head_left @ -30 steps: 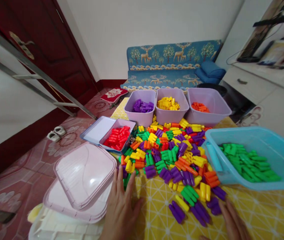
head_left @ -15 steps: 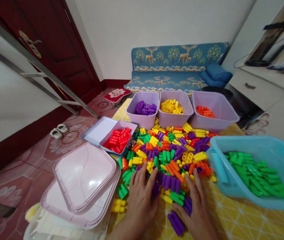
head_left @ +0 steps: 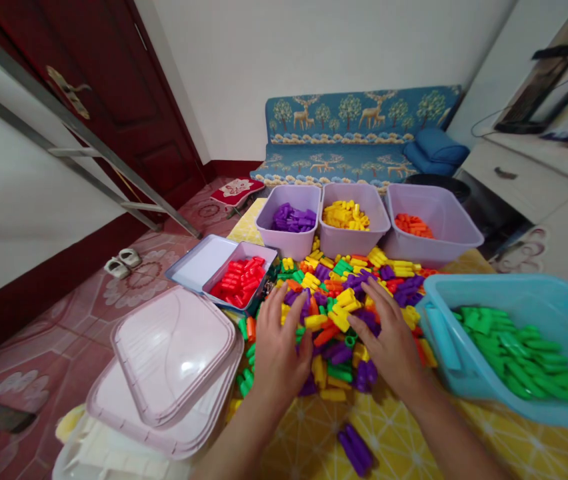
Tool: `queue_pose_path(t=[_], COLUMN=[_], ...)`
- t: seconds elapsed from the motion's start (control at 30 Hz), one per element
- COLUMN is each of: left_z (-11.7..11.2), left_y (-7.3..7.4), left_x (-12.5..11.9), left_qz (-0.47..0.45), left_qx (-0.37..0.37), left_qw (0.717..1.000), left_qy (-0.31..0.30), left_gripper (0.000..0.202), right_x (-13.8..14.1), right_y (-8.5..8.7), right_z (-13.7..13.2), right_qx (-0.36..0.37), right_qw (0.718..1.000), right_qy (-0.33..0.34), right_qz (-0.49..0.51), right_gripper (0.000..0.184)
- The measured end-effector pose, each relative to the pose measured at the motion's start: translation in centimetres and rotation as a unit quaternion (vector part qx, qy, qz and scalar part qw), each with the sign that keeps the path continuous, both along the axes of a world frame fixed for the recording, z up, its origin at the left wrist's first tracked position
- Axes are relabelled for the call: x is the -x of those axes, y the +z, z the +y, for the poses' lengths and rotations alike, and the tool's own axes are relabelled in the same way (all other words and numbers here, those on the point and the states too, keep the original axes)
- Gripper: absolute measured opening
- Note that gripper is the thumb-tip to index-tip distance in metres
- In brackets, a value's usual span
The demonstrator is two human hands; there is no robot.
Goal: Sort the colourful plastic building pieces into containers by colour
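Observation:
A heap of small plastic blocks (head_left: 349,283) in purple, yellow, green, orange and red lies on a yellow patterned tablecloth (head_left: 414,447). My left hand (head_left: 278,347) rests flat on the heap's near left side, fingers spread. My right hand (head_left: 389,337) lies flat on the near right side, fingers also apart. Both palms press against blocks; neither hand grips any. One purple block (head_left: 357,450) lies apart, near the front.
At the back stand three lilac tubs holding purple (head_left: 289,217), yellow (head_left: 347,215) and orange (head_left: 414,225) blocks. A small tub of red blocks (head_left: 237,279) is at left, a blue bin of green blocks (head_left: 524,343) at right. Pink lids (head_left: 169,360) are stacked front left.
Both hands slid forward across the cloth into the heap, pushing the near blocks together and away from me. One purple block stayed behind.

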State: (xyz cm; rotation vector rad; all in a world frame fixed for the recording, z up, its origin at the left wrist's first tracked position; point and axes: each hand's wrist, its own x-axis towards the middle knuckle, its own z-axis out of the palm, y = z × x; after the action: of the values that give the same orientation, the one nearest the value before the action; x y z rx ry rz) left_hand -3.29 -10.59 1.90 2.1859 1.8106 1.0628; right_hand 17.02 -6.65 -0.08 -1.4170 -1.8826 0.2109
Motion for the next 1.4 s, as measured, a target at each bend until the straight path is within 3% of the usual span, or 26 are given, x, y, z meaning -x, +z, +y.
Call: queue_pose_path(t=[0.07,0.2,0.3,0.47,0.57,0.7,0.8,0.9,0.97,1.07,1.23,1.33,1.4], left_z=[-1.1,-2.4,-1.7,0.1,0.6,1.1,2.0,2.9,2.8,1.6,-2.6,-5.7,-7.5], left_y=[-0.4,-2.0,-2.7,-2.6,-2.7,-3.5,-3.6,-2.3,-1.1,0.5,0.7,0.0,-0.6], left_x=[1.4,3.1,3.0,1.6,0.8,-0.8,-2.0,-2.1,-1.2,1.1,5.6,7.7,8.6], left_qz=[0.038,0.102,0.13,0.114,0.059,-0.093,-0.212,-0.262,-0.223,-0.065,0.092,0.192,0.247], left_qx=[0.022,0.068,0.082,0.148,0.17,0.162,0.155,0.178,0.184,0.182,0.209,0.212,0.195], left_qw=[0.997,0.986,0.981,0.976,0.98,0.982,0.961,0.934,0.934,0.959,0.967,0.953,0.946], left_qy=[0.067,0.109,0.12,0.109,0.081,0.003,-0.081,-0.167,-0.21,-0.207,-0.109,-0.095,-0.075], left_gripper=[0.054,0.055,0.054,0.066,0.072,0.073,0.078,0.079,0.079,0.08,0.056,0.069,0.08], right_x=[-1.0,-1.4,-0.7,-0.3,-0.4,0.3,1.2,1.3,0.7,-0.8,-1.1,0.4,1.4], right_y=[-0.6,-1.1,-0.8,-1.2,-2.0,-2.4,-2.1,-1.7,-1.6,-1.5,-0.3,0.5,0.4], right_z=[0.4,0.1,-0.1,0.4,0.6,0.4,0.5,0.4,0.1,-1.0,-5.0,-8.6,-10.8], right_qx=[0.012,0.034,0.033,0.033,0.027,0.029,0.06,0.102,0.131,0.125,0.001,-0.023,-0.009], right_qw=[0.997,0.979,0.969,0.969,0.975,0.987,0.995,0.991,0.982,0.989,0.999,0.993,0.971], right_qy=[-0.021,-0.056,-0.066,-0.035,-0.026,-0.003,0.028,0.069,0.069,0.019,-0.038,0.071,0.166], right_qz=[-0.069,-0.194,-0.237,-0.243,-0.221,-0.16,-0.077,0.06,0.116,0.07,-0.036,-0.093,-0.169], right_gripper=[0.052,0.047,0.049,0.054,0.056,0.049,0.036,0.029,0.029,0.035,0.048,0.052,0.062])
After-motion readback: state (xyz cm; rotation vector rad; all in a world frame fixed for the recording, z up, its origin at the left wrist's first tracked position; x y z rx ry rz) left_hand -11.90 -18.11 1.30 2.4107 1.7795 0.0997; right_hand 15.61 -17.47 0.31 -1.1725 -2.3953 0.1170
